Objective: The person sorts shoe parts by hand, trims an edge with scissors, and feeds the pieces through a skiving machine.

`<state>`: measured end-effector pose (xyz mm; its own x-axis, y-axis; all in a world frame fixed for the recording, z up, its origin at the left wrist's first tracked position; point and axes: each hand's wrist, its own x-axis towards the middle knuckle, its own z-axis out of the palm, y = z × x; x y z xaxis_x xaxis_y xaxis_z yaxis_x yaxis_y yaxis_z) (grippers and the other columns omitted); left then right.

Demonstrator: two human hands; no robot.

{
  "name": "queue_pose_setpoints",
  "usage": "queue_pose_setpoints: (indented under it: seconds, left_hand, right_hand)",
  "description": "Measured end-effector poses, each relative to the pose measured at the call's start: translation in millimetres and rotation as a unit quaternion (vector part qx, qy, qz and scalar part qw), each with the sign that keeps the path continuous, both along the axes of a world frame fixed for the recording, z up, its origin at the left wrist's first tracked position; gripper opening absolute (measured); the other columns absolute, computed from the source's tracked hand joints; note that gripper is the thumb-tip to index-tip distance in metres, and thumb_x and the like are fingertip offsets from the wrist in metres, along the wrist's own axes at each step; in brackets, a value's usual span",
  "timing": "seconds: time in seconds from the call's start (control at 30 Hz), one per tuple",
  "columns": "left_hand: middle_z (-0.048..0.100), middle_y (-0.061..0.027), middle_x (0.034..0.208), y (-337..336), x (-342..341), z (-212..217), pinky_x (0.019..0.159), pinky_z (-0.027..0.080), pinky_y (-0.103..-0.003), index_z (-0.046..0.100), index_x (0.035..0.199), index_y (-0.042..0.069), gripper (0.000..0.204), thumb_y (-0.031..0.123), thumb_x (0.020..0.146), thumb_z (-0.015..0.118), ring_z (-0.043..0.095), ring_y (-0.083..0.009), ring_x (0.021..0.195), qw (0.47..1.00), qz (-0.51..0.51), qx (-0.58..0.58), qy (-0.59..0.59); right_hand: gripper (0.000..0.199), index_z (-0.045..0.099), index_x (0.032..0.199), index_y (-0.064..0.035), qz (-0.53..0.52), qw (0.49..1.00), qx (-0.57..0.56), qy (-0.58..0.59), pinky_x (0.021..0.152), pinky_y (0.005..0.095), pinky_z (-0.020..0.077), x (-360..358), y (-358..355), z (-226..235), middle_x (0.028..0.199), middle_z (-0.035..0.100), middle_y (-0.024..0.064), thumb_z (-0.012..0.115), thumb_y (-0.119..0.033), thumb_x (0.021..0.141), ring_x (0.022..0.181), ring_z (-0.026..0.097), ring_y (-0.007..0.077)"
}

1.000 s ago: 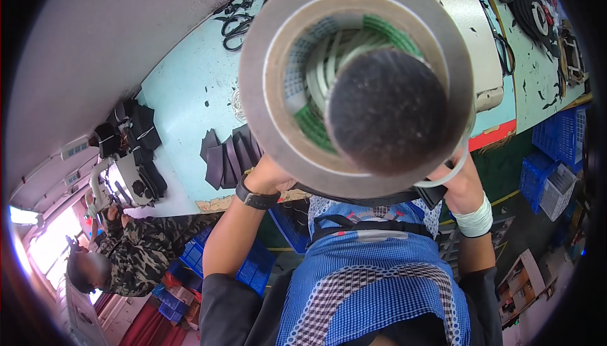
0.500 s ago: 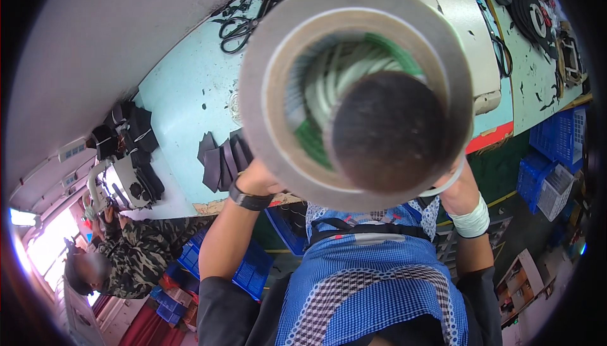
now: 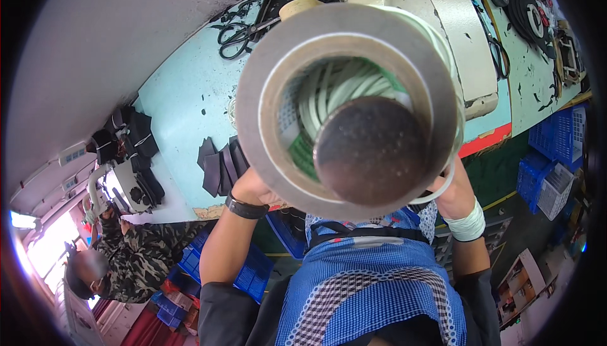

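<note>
A large grey round reel (image 3: 256, 105) fills the middle of the view, with a dark round disc (image 3: 373, 153) in front of its opening. Pale cord (image 3: 341, 90) lies coiled inside, and a strand of it runs down the right rim toward my right hand (image 3: 454, 189). That hand is at the reel's lower right, beside the loop of cord; its fingers are mostly hidden. My left hand (image 3: 253, 188) reaches behind the lower left rim, fingers covered by the reel. Dark flat pieces (image 3: 220, 167) lie on the table near my left hand.
Black scissors (image 3: 237, 39) rest on the pale blue table (image 3: 180, 93) among dark scraps. A cream machine (image 3: 465, 49) stands behind the reel. Blue crates (image 3: 559, 134) are at right. At far left, a person in camouflage (image 3: 142, 260) works beside another machine (image 3: 126, 185).
The reel and disc appear slightly lower and further left in view. More of the pale strand shows along the reel's right side. Both hands stay near its lower rim.
</note>
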<state>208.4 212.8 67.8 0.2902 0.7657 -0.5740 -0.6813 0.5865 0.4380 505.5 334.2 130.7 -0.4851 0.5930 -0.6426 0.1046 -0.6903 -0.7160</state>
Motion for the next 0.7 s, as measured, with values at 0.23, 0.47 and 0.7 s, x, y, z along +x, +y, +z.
queue_pose_setpoints:
  seconds: [0.23,0.47,0.7]
  left_hand:
    - [0.053,-0.0147,0.132,1.0,8.4,-14.3,0.099,0.049,-0.042,0.043,0.138,0.003,0.055,0.013,0.089,0.063,0.056,-0.0263,0.117,0.999,-0.006,0.01,0.048]
    - [0.051,-0.0147,0.134,3.0,14.2,-15.5,0.101,0.047,-0.043,0.041,0.14,0.003,0.054,0.017,0.09,0.06,0.054,-0.0271,0.119,0.997,-0.014,0.014,0.068]
    - [0.049,-0.0147,0.137,0.9,10.9,-13.4,0.103,0.045,-0.045,0.04,0.141,0.004,0.054,0.02,0.092,0.057,0.053,-0.0279,0.121,0.998,-0.01,0.02,0.056]
  right_hand:
    - [0.044,0.057,0.119,0.0082,-0.031,0.999,-0.005,0.009,0.088,0.0278,0.0471,0.7,-2.3,7.2,0.108,0.066,0.0097,0.065,-0.01,0.08,0.095,0.061,0.0141]
    - [0.043,0.057,0.118,0.0082,-0.032,0.999,-0.003,0.009,0.088,0.0281,0.0472,4.3,-2.9,1.8,0.106,0.066,0.0095,0.065,-0.01,0.08,0.095,0.061,0.0148]
    - [0.041,0.058,0.115,0.0076,-0.032,0.999,0.018,-0.005,0.088,0.0274,0.0469,1.0,-4.8,6.0,0.104,0.066,0.0095,0.065,-0.012,0.079,0.093,0.061,0.0143]
